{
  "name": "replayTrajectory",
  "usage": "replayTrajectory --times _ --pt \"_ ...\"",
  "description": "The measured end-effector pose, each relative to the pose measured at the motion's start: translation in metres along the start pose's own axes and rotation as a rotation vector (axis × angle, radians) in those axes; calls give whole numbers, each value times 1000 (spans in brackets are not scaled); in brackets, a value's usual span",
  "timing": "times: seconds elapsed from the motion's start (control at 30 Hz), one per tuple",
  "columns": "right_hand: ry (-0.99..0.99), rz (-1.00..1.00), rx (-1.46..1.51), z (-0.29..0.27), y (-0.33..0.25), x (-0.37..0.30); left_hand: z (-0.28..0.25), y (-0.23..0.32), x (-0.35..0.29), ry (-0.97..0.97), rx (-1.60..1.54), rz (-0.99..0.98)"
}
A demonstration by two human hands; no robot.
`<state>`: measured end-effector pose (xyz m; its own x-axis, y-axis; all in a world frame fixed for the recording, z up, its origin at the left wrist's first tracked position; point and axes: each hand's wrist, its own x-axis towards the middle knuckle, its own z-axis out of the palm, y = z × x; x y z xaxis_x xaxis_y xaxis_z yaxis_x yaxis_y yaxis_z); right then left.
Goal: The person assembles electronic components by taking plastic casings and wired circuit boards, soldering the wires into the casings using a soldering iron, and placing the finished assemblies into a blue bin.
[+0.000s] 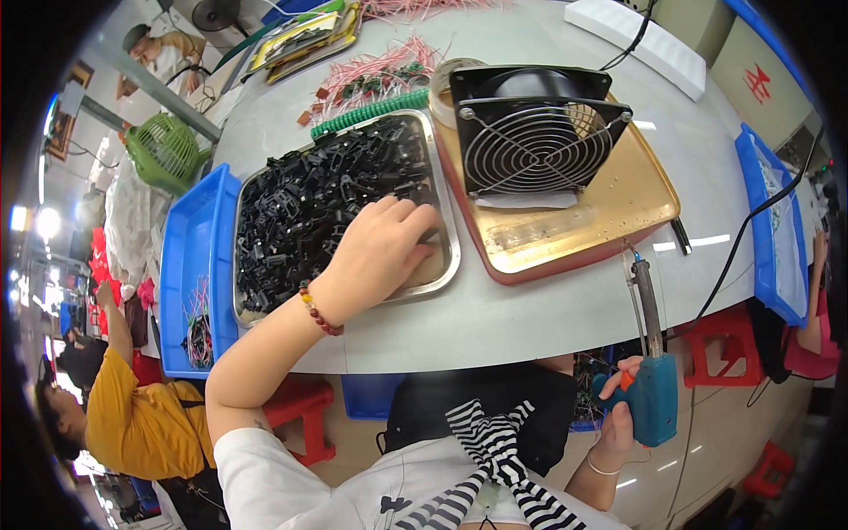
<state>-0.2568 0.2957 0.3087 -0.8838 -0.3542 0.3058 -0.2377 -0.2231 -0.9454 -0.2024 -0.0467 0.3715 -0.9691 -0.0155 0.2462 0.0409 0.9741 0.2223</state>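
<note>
My left hand (pixel 378 250) reaches into a metal tray (pixel 451 234) heaped with small black plastic parts (pixel 305 194). Its fingers are curled down at the tray's right side, and whatever lies under the fingertips is hidden. At the lower right, my right hand (pixel 621 424) is wrapped round the handle of a teal soldering gun (pixel 655 402). The gun points up past the table's front edge, its tip close to the near right corner of a gold-coloured tin lid (pixel 609 225). On that lid stands a black fan (pixel 543 146) with a wire guard.
Left of the tray is a blue bin (pixel 187 265) with wires inside. Pink-wired parts (pixel 375 79) and a green coil (pixel 371 112) lie behind it. A black cable (pixel 751 221) hangs at the right, near another blue tray (pixel 767 203). Co-workers sit at left and right.
</note>
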Motion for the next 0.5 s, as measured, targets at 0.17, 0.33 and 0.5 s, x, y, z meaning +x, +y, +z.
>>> replayTrajectory --times 0.17,0.33,0.5 --pt "27 8 36 1 2 6 -5 -5 -2 -61 -266 -44" --pt "28 38 30 3 2 9 -9 2 -13 16 9 -85" --pt "45 76 23 2 3 9 -9 -3 -21 -22 79 -51"
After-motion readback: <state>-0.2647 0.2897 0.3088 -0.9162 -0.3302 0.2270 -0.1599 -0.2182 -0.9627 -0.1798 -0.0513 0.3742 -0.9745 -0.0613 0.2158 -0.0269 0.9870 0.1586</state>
